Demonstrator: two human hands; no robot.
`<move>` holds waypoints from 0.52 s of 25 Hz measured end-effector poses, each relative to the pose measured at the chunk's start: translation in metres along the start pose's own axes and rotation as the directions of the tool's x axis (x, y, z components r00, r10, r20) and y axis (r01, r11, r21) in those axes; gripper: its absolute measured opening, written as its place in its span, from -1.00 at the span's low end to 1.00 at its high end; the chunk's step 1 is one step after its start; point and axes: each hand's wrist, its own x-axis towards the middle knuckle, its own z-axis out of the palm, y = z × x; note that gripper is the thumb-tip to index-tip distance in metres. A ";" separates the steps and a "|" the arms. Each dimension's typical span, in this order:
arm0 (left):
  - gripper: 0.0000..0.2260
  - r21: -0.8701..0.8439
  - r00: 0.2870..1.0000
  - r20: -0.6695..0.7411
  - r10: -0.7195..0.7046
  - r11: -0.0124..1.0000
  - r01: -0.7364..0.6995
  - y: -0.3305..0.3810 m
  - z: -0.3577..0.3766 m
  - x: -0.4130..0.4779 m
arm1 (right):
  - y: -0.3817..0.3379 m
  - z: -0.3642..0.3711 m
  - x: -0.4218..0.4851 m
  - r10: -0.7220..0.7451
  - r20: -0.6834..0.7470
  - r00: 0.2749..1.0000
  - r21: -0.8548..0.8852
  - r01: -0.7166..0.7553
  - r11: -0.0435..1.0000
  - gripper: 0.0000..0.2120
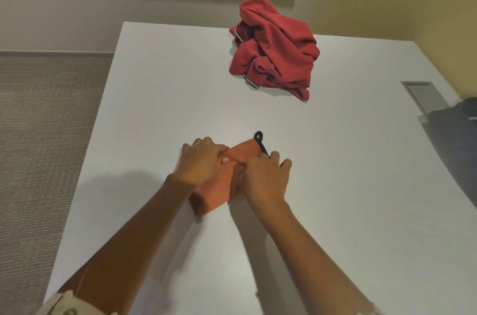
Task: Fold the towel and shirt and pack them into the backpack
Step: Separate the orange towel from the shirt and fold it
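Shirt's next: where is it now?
Head view: the red shirt lies crumpled on the table near its far edge, right of centre, beyond the towel.

Left hand (pixel 204 163) and right hand (pixel 263 176) bare, forearms too. Cream sleeves (pixel 371 311) peek in by the table's (pixel 335 185) near edge (the left sleeve (pixel 60 303) has a small green mark).

Office-like room, white table (pixel 180 82), grey carpet (pixel 38 134)

We saw open counter (pixel 154 113) left and between towel (pixel 216 191) and shirt (pixel 273 49); shirt heap blocked far side, dark backpack (pixel 454 131) crowded right edge.
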 end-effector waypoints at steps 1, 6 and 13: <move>-0.73 0.014 0.998 0.031 0.057 0.998 -0.058 0.003 -0.002 0.003 | 0.008 -0.002 0.005 -0.036 -0.049 0.998 -0.007 0.036 0.999 -0.86; -0.72 0.020 0.963 0.138 0.230 0.972 -0.235 0.017 -0.003 0.014 | 0.040 0.002 0.032 -0.291 0.112 0.950 0.058 0.286 0.956 -0.49; -0.53 0.016 0.902 0.431 0.035 0.999 -0.047 0.000 -0.014 0.028 | 0.061 -0.003 0.048 -0.199 0.460 0.865 0.140 0.150 0.979 -0.55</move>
